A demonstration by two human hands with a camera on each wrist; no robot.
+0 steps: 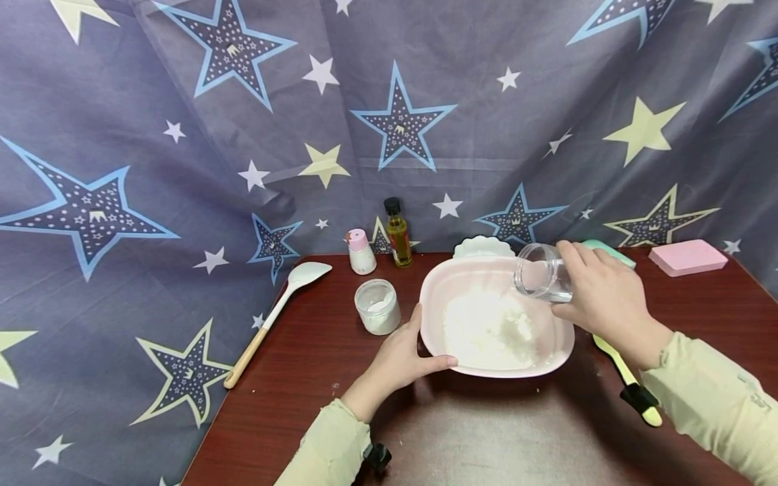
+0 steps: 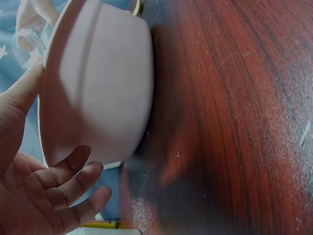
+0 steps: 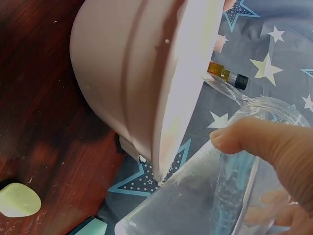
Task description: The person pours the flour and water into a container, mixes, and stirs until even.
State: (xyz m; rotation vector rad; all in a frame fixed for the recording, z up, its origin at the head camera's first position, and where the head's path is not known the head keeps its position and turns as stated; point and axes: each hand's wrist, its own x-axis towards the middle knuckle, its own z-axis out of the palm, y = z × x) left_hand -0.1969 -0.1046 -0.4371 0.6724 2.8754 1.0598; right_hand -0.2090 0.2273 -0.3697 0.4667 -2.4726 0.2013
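Observation:
A pink basin (image 1: 558, 337) holding white powder (image 1: 480, 331) stands on the table. My left hand (image 1: 401, 354) rests at its left near corner, thumb on the front rim and fingers spread along the outer wall, as the left wrist view shows too. My right hand (image 1: 608, 290) grips a clear jar (image 1: 541, 273) above the basin's right side. The jar is tilted with its mouth toward the basin. In the right wrist view a stream of clear liquid (image 3: 226, 90) runs from the jar's mouth. A clumped, wet-looking patch (image 1: 516, 329) shows in the powder.
Left of the basin stand an open jar of white powder (image 1: 378, 309), a pink-capped shaker (image 1: 362, 253) and an oil bottle (image 1: 398, 236). A long-handled white spoon (image 1: 276, 310) lies at the left edge. Rightward are a yellow-green utensil (image 1: 623, 371) and a pink block (image 1: 688, 258).

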